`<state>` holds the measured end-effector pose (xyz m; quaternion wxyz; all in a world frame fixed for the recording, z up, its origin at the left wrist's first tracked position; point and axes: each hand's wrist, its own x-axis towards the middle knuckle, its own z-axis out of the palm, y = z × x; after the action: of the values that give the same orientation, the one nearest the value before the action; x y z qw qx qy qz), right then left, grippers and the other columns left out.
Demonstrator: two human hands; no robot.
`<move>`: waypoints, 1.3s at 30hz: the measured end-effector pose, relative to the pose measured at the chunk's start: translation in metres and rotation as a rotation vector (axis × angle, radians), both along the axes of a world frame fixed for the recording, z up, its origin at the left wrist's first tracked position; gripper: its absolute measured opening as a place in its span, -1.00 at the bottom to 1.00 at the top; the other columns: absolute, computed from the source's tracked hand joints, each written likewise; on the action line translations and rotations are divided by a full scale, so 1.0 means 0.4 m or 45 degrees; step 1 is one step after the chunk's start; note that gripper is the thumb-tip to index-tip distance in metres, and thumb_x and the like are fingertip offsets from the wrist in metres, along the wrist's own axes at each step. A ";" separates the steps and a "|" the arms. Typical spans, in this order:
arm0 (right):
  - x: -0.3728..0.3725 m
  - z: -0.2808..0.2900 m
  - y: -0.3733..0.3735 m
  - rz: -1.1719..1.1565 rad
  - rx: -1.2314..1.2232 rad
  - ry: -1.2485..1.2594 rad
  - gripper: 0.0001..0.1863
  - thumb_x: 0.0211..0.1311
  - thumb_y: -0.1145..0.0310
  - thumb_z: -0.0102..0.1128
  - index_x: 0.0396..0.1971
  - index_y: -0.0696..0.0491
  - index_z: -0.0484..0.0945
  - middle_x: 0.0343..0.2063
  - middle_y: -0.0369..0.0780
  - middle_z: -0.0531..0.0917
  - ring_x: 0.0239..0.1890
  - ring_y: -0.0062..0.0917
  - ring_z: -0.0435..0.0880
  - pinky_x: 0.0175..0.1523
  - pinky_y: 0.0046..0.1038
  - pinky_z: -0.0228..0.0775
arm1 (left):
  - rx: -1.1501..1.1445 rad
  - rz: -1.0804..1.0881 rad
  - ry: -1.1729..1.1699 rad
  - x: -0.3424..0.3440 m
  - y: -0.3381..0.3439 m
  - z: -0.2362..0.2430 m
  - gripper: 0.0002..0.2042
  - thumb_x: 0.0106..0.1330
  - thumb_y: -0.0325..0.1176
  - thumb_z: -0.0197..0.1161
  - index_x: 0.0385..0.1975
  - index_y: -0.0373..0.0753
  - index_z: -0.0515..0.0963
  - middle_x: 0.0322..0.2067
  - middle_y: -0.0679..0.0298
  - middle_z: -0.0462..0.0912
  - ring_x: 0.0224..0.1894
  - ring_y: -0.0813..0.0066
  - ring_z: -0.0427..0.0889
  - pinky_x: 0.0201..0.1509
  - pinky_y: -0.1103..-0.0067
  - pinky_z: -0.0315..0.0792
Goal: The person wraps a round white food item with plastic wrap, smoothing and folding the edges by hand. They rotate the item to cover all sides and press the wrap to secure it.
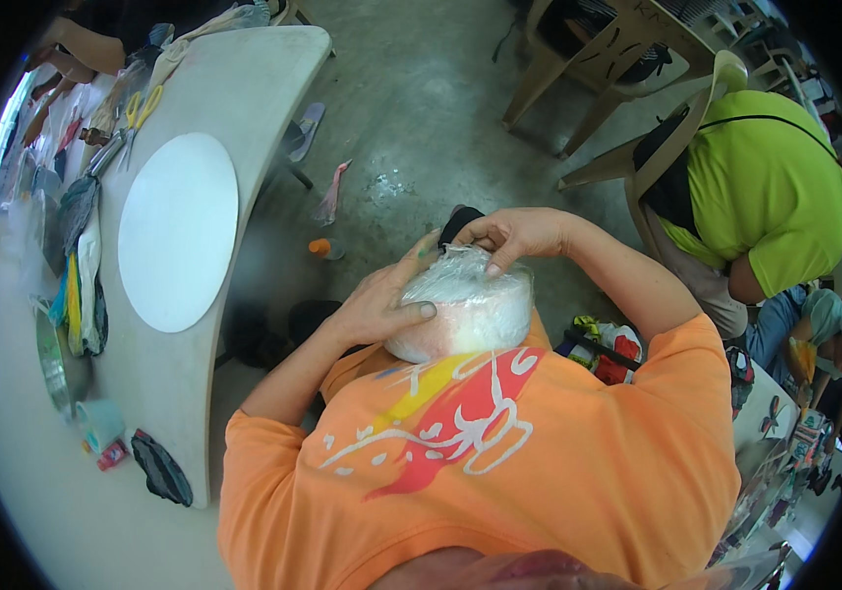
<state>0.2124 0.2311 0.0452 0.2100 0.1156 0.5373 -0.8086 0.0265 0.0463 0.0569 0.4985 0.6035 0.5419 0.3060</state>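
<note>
Your one orange shirt (617, 452) fills the lower middle of the frame. One pale table (160, 413) runs down the left side. At upper right sits one person in a lime-green shirt (765, 187), with two tan plastic chairs (652, 29) close by. One white oval board (180, 236) lies on the table at left. In the centre of the frame, against your front, you have one round white bundle (465, 320). Your left hand (381, 300) grips its left side, thumb across the near face; your right hand (524, 236) pinches the clear plastic film (465, 264) at its top. Smaller still: one dark pouch (160, 467) at lower left, one pair of yellow-handled scissors (143, 110) at upper left, and, on the floor at upper centre-left, one slipper (309, 131) and one orange-capped bottle (322, 249).
</note>
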 end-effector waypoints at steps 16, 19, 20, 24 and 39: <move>0.050 -0.013 -0.073 -0.695 -0.634 -0.022 -0.56 0.03 0.57 0.16 -0.03 0.19 0.31 -0.32 -0.17 0.57 -0.31 -0.57 0.60 -0.26 -0.60 0.51 | -0.428 0.536 -0.998 -0.001 0.005 -0.058 -0.59 0.09 -0.57 0.11 0.00 -0.32 0.31 -0.26 0.30 0.47 -0.29 0.63 0.49 -0.15 0.70 0.37; 0.057 -0.035 -0.064 -0.676 -0.783 0.074 -0.60 0.06 0.57 0.14 -0.06 0.19 0.32 -0.34 -0.18 0.58 -0.31 -0.57 0.60 -0.24 -0.59 0.50 | -0.493 0.560 -0.995 -0.008 0.011 -0.071 -0.60 0.09 -0.55 0.11 -0.02 -0.33 0.31 -0.24 0.29 0.48 -0.31 0.61 0.49 -0.15 0.67 0.38; 0.052 -0.029 -0.067 -0.709 -0.745 0.026 -0.60 0.04 0.57 0.15 -0.07 0.17 0.33 -0.36 -0.20 0.58 -0.34 -0.58 0.60 -0.26 -0.61 0.50 | -0.529 0.561 -0.956 -0.009 0.017 -0.059 -0.59 0.10 -0.53 0.12 0.00 -0.33 0.30 -0.24 0.29 0.48 -0.32 0.60 0.50 -0.16 0.67 0.39; 0.030 -0.024 -0.077 -0.771 -0.643 -0.045 -0.63 0.06 0.57 0.14 -0.08 0.16 0.34 -0.39 -0.22 0.57 -0.40 -0.60 0.58 -0.26 -0.62 0.48 | -0.623 0.369 -0.777 0.012 0.061 -0.007 -0.61 0.13 -0.35 0.22 -0.06 -0.36 0.39 -0.34 0.28 0.54 -0.34 0.63 0.47 -0.17 0.62 0.38; 0.047 -0.048 -0.071 -0.706 -0.689 -0.026 -0.54 -0.02 0.48 0.24 -0.08 0.22 0.35 -0.33 -0.21 0.57 -0.37 -0.60 0.59 -0.27 -0.56 0.51 | -0.549 0.454 -0.967 0.028 0.037 -0.001 -0.90 0.21 -0.40 0.14 -0.37 -0.29 0.50 -0.41 0.29 0.60 -0.37 0.66 0.48 -0.24 0.71 0.37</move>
<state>0.2311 0.2026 0.0261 0.0118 0.2048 0.2508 -0.9461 0.0377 0.0612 0.0567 0.7151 0.2289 0.4677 0.4664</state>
